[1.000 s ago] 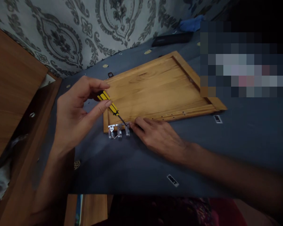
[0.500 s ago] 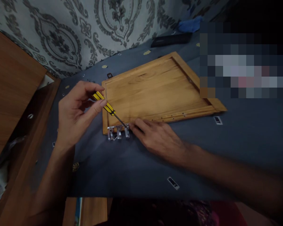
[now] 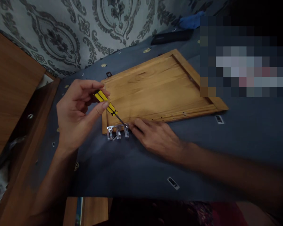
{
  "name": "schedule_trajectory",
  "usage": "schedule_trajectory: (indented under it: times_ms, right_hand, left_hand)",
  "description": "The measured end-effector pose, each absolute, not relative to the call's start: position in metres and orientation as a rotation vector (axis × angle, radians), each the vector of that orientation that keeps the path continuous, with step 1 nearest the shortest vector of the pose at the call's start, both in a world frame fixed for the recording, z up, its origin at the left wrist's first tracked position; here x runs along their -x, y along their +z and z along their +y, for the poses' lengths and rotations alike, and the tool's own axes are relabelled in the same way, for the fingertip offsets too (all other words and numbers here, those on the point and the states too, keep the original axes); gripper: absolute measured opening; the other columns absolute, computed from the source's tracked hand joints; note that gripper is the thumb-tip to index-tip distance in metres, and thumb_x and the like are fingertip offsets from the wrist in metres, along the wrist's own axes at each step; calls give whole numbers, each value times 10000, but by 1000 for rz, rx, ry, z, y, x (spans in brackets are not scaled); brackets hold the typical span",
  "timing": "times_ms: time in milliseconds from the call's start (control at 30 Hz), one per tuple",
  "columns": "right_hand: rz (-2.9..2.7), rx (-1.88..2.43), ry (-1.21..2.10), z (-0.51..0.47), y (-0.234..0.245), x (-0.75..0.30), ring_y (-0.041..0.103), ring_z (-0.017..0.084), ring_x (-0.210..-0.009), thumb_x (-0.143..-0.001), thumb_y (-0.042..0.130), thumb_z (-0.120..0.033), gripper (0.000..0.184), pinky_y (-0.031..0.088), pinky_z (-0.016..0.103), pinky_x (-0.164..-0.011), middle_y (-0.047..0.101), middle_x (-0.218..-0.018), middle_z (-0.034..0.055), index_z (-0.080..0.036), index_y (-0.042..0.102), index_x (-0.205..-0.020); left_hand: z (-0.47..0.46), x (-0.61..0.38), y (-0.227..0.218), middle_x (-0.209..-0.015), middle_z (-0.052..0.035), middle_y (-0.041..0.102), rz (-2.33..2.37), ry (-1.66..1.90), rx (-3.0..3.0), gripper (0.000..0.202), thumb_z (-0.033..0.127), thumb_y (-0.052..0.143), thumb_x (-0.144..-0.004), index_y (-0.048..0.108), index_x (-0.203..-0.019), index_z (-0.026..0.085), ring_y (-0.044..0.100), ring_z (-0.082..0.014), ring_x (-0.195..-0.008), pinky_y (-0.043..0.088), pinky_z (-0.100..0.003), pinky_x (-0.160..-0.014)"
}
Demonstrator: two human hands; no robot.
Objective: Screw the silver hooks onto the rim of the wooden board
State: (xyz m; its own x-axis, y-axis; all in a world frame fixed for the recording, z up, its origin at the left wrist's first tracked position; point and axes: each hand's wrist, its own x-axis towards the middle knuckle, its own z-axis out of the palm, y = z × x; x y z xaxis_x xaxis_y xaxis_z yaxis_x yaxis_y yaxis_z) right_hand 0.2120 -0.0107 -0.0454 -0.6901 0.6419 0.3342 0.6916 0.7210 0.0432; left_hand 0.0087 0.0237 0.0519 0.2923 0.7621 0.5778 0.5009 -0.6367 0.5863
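Note:
My left hand is closed around the yellow and black handle of a screwdriver, thumb along its side. The screwdriver slants down to the right, its tip at the right end of a metal hook rail. The rail, with its silver hooks hanging over the edge, lies along the near left edge of a framed wooden board. My right hand rests at that same edge, its bent fingers pressed together at the rail's right end. Its fingertips are partly hidden. Several small dark holes run along the board's edge beyond it.
A dark blue patterned cloth lies under the board. Behind stand a grey floral curtain, a black oblong object and a blue cloth. Wooden furniture borders the left. A blurred-out area covers the upper right.
My left hand and the screwdriver have shifted slightly, with the fingers moving a little on the handle. My right hand stays in place at the rail. The view has shifted a little.

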Motion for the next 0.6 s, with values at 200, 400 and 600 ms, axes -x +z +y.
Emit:
schedule_trajectory:
  times_ms: [200, 400, 600]
  right_hand:
    - [-2593, 1032, -292, -10, -50, -212, 597, 180, -789, -962, 480, -108, 237, 355, 300, -561, 667, -949, 88, -115, 679, -1091]
    - [-2540, 1021, -332, -12, -48, -212, 591, 172, -747, -947, 486, -85, 234, 357, 304, -547, 650, -895, 73, -108, 686, -1066]
    - [-2595, 1045, -246, -11, -47, -212, 592, 177, -766, -949, 483, -90, 242, 351, 300, -553, 659, -922, 80, -122, 681, -1084]
  left_hand:
    - [22, -11, 46, -1058, -22, 671, 1156, 1240, -2286, 270, 299, 744, -887, 659, -1144, 299, 702, -201, -963, 635, -362, -798]
    - [21, -21, 40, -979, -2, 648, 1274, 1303, -2271, 450, 334, 871, -751, 651, -1143, 309, 661, -163, -796, 618, -306, -638]
    - [21, -17, 46, -1019, -10, 646, 1343, 1152, -2358, 375, 304, 795, -838, 618, -1168, 314, 684, -193, -867, 632, -370, -739]
